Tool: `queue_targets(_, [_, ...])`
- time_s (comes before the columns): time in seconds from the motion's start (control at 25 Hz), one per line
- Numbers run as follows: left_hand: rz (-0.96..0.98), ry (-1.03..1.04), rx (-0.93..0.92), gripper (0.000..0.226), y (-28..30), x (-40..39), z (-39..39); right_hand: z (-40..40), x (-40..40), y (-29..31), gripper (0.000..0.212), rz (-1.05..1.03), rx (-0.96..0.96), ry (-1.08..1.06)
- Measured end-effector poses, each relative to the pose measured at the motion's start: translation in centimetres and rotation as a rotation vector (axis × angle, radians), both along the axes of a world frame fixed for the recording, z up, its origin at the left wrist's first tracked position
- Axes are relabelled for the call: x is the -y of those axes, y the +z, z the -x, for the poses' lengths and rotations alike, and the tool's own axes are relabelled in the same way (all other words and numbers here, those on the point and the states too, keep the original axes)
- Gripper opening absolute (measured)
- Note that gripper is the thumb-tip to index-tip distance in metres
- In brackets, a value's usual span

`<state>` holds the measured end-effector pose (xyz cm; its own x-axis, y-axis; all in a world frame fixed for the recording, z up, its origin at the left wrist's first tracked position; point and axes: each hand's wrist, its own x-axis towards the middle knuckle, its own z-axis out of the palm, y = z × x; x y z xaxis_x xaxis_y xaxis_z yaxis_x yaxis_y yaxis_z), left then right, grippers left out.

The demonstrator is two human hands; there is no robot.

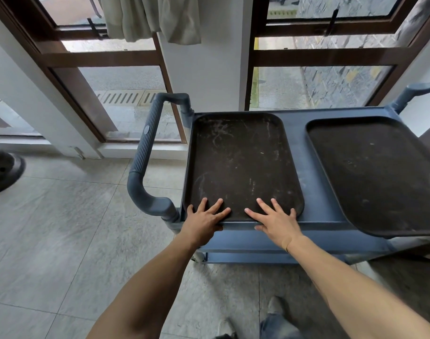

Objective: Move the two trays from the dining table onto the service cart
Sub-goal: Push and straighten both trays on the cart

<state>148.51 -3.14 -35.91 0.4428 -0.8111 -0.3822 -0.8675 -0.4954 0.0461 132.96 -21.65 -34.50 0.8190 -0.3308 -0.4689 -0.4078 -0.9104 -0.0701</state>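
Two dark brown trays lie on the top shelf of a blue-grey service cart (pixel 299 152). The scuffed left tray (pixel 240 162) lies flat. My left hand (pixel 204 221) and my right hand (pixel 275 223) are both on its near edge, fingers spread on top and thumbs tucked at the front rim below. The right tray (pixel 375 174) lies apart from it at a slight angle, and its near corner overhangs the cart's front edge. Neither hand touches the right tray.
The cart's ribbed handle (pixel 147 145) sticks out at the left; another handle (pixel 414 91) is at the far right. Behind the cart are a white pillar and wood-framed windows. A dark round base (pixel 3 172) stands on the tiled floor at left.
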Motion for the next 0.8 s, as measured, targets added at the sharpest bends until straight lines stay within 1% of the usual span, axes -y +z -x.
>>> queue_targets(0.12, [0.019,-0.001,-0.008,0.061,0.2,-0.2,0.0,0.1,-0.3,0.1,0.061,-0.015,-0.014,-0.011])
queue_targets(0.2, [0.026,-0.007,-0.019,0.062,0.6,-0.5,-0.2,0.0,-0.4,0.7,0.067,-0.042,-0.046,-0.02])
queue_targets(0.36, [0.02,0.0,-0.062,0.075,0.9,-1.3,0.0,0.4,-1.1,1.6,0.074,-0.041,-0.084,-0.022])
queue_targets(0.56, [0.068,0.064,-0.154,0.086,1.6,-1.6,0.0,2.0,-1.6,2.3,0.082,-0.06,-0.032,-0.101])
queue_targets(0.64, [0.092,0.097,-0.16,0.09,1.9,-1.3,0.2,2.8,-1.2,2.7,0.084,-0.024,0.013,-0.097])
queue_targets(0.8, [0.147,0.097,-0.135,0.094,2.9,0.3,1.4,4.8,1.0,3.8,0.087,0.068,0.089,-0.097])
